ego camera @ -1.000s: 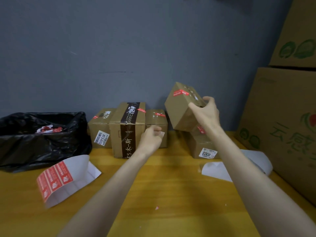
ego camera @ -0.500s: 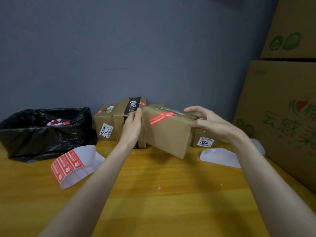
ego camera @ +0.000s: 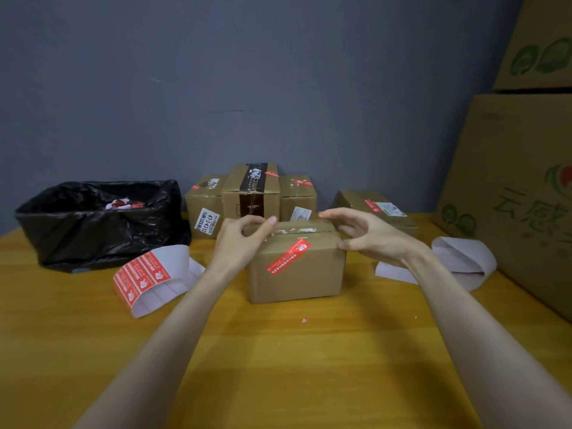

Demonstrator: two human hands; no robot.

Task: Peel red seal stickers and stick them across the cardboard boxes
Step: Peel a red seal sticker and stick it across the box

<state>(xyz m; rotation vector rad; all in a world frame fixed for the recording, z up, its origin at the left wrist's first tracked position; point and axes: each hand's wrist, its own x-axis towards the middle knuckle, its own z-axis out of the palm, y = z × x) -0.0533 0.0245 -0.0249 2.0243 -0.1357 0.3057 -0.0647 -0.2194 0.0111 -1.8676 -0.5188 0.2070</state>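
box (ego camera: 297,284) upright | l hand (ego camera: 240,239) grips top-l corner | r hand (ego camera: 371,238) spread, thumb touching

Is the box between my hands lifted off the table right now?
No, the box sits flat on the table, its bottom edge meeting the tabletop all along the front.

Brown cardboard box (ego camera: 297,274) with red seal sticker (ego camera: 288,257), yellow wooden table (ego camera: 278,366), black bin bag (ego camera: 93,224)
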